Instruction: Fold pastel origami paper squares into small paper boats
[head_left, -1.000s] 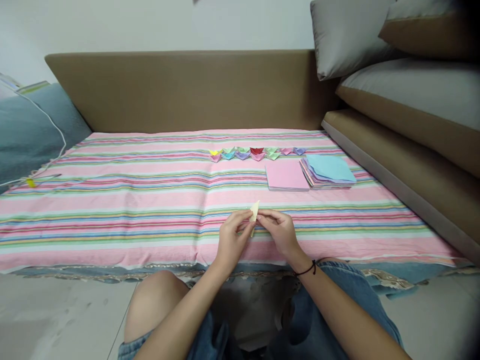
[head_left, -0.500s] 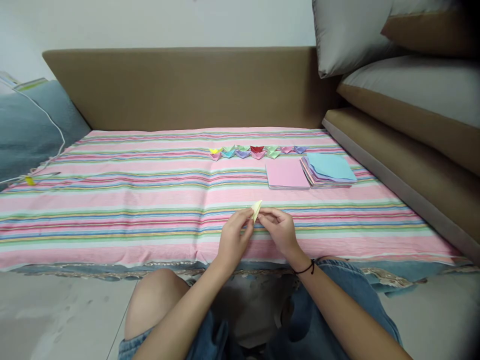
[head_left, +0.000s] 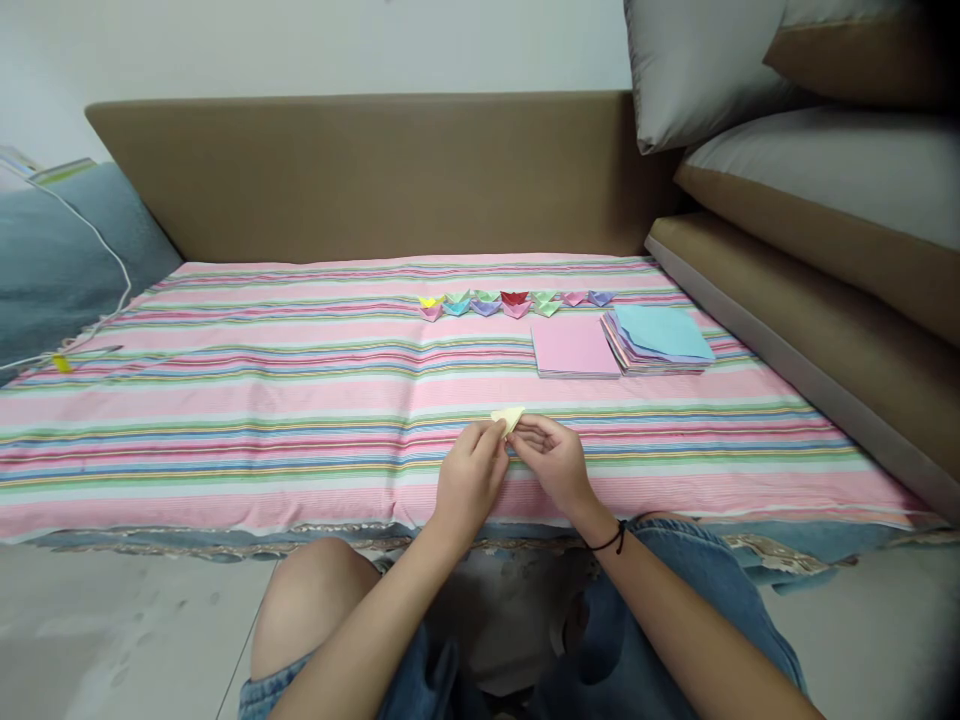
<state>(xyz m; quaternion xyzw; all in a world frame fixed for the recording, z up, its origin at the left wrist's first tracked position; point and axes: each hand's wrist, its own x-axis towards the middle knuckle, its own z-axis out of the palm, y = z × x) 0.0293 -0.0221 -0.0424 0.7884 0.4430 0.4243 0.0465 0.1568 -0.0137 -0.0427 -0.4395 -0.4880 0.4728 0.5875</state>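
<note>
Both my hands meet over the front of a striped pink cloth [head_left: 300, 400]. My left hand [head_left: 469, 480] and my right hand [head_left: 553, 462] pinch a small folded piece of pale yellow paper [head_left: 508, 416] between their fingertips, just above the cloth. Most of the paper is hidden by my fingers; only its top edge shows. A black cord sits on my right wrist.
A row of several small folded paper shapes [head_left: 516, 303] in mixed colours lies further back. A pink paper stack [head_left: 574, 350] and a mixed stack topped with blue [head_left: 660, 338] lie beside it. Brown sofa cushions [head_left: 810, 300] rise at the right, a white cable [head_left: 97, 240] at the left.
The yellow paper has dropped lower and turned flatter between my fingers, and my left hand has closed in toward the right.
</note>
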